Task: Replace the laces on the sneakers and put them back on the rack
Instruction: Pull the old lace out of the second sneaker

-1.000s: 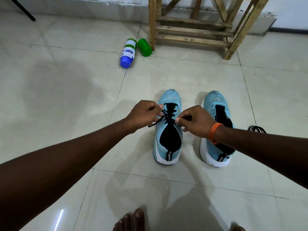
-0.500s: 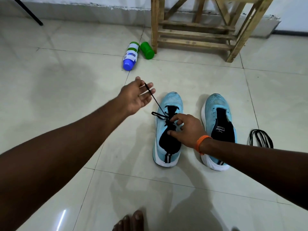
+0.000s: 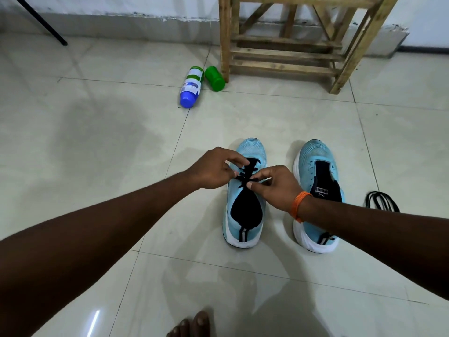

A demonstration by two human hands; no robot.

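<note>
Two light-blue sneakers stand side by side on the tiled floor, toes pointing away from me. The left sneaker [image 3: 245, 215] has a black lace [image 3: 247, 171] threaded across its upper eyelets. My left hand [image 3: 213, 167] pinches the lace at the sneaker's left side. My right hand [image 3: 274, 186], with an orange band on the wrist, pinches the lace at the right side. The right sneaker [image 3: 313, 166] has no lace, and my right forearm crosses its heel. A loose bundle of black lace [image 3: 381, 201] lies on the floor to its right.
A wooden rack [image 3: 286, 54] stands against the back wall. A blue-capped white bottle [image 3: 190, 87] and a green container [image 3: 214, 78] lie beside its left leg. A black pole [image 3: 41, 23] slants at the far left. My bare toes [image 3: 192, 324] show at the bottom edge.
My left hand, which had pulled the lace end out to the upper left, has come back to the sneaker. Both hands now pinch the lace over the eyelets.
</note>
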